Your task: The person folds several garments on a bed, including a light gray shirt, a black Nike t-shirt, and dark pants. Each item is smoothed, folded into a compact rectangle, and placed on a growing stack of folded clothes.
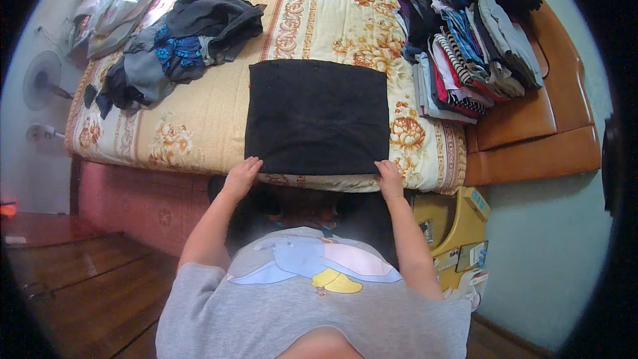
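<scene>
A black cloth garment (317, 114) lies flat in a near-rectangle on the floral bedspread (214, 124), its near edge at the bed's edge. My left hand (243, 175) pinches its near left corner between thumb and fingers. At the near right corner, my right hand (391, 175) grips the fabric the same way. The cloth is spread between both hands, with slight creases near its front. What kind of garment it is, I cannot tell.
Loose dark clothes (174, 50) and a pale bundle (122, 10) lie at the left. Stacks of folded clothes (458, 60) stand right, beside the brown headboard (538, 124). A fan (42, 80) is far left; a yellow bedside unit (461, 229) stands below right.
</scene>
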`<move>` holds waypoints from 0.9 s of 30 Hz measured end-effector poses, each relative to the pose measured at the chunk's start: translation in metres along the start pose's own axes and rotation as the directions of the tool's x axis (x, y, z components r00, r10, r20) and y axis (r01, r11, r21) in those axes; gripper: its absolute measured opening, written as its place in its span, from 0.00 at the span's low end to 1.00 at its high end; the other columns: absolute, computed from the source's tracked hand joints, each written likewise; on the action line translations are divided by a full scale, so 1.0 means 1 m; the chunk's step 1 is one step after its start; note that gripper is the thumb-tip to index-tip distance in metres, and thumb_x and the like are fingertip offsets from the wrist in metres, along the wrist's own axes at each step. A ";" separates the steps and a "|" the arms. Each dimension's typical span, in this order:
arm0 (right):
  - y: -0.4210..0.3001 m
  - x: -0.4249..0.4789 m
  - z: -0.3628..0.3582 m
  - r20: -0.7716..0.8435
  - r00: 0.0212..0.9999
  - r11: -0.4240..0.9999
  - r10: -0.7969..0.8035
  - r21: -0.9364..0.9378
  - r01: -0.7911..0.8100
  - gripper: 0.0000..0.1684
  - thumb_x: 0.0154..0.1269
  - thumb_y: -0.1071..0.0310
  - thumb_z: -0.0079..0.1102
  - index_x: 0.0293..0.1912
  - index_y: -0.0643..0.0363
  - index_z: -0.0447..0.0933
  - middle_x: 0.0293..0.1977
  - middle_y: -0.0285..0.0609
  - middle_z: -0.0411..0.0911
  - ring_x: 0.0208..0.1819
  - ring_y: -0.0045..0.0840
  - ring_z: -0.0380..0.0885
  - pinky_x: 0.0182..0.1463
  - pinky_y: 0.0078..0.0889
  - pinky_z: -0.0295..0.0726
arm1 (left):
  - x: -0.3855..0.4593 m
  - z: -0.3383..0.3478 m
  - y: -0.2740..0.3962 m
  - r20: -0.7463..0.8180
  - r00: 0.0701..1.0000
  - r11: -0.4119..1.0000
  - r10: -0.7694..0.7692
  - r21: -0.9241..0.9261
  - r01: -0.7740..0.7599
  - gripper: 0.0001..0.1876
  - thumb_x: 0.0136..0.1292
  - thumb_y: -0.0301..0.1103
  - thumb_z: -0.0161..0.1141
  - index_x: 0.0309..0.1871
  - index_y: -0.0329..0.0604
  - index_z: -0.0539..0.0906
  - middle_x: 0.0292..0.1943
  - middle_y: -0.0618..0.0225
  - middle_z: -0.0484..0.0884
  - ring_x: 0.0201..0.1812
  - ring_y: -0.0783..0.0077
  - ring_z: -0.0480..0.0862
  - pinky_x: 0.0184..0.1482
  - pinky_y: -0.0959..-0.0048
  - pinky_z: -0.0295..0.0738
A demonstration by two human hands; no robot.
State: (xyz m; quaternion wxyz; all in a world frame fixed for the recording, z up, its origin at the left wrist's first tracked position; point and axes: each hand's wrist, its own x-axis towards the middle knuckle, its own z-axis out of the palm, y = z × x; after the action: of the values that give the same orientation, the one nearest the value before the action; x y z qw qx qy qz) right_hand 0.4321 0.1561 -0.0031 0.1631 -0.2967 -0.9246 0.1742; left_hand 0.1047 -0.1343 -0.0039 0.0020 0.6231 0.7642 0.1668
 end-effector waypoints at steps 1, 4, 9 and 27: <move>-0.003 0.002 -0.010 0.019 1.000 0.999 -0.004 0.033 0.004 0.21 0.46 0.83 0.50 0.43 0.58 0.75 0.40 0.46 0.74 0.46 0.38 0.72 0.49 0.36 0.72 | -0.003 -0.014 0.003 0.054 0.998 0.998 -0.033 -0.047 0.035 0.18 0.52 0.24 0.52 0.50 0.40 0.76 0.48 0.56 0.78 0.51 0.56 0.77 0.50 0.64 0.73; -0.011 -0.025 -0.043 0.070 0.997 0.995 -0.018 0.103 0.011 0.17 0.45 0.81 0.52 0.39 0.61 0.75 0.37 0.45 0.74 0.44 0.39 0.72 0.49 0.36 0.72 | -0.012 -0.060 0.016 0.254 0.956 0.966 -0.145 -0.175 0.193 0.17 0.52 0.22 0.53 0.48 0.41 0.77 0.46 0.54 0.79 0.48 0.53 0.78 0.49 0.63 0.73; -0.009 -0.006 -0.051 -0.119 0.971 0.775 0.206 0.626 -0.088 0.11 0.51 0.75 0.56 0.38 0.61 0.74 0.34 0.41 0.73 0.42 0.28 0.72 0.50 0.26 0.69 | 0.005 -0.074 -0.007 0.318 0.824 0.548 -0.469 -0.627 0.554 0.13 0.55 0.22 0.54 0.44 0.41 0.78 0.39 0.65 0.81 0.41 0.70 0.80 0.44 0.71 0.74; 0.038 0.213 0.030 -0.058 0.782 0.781 0.620 0.146 -0.608 0.25 0.61 0.51 0.53 0.45 0.66 0.71 0.37 0.59 0.76 0.42 0.48 0.75 0.47 0.43 0.72 | 0.192 0.040 -0.136 -0.004 0.590 0.499 -0.807 -0.538 0.679 0.22 0.51 0.39 0.65 0.44 0.30 0.78 0.37 0.49 0.81 0.37 0.55 0.81 0.43 0.66 0.74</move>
State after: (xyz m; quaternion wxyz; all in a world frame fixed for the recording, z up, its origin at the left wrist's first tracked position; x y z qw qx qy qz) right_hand 0.2744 0.3069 -0.0031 0.1623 -0.5800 -0.7556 0.2574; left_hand -0.0590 0.0360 -0.0376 0.1309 0.1799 0.8835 0.4123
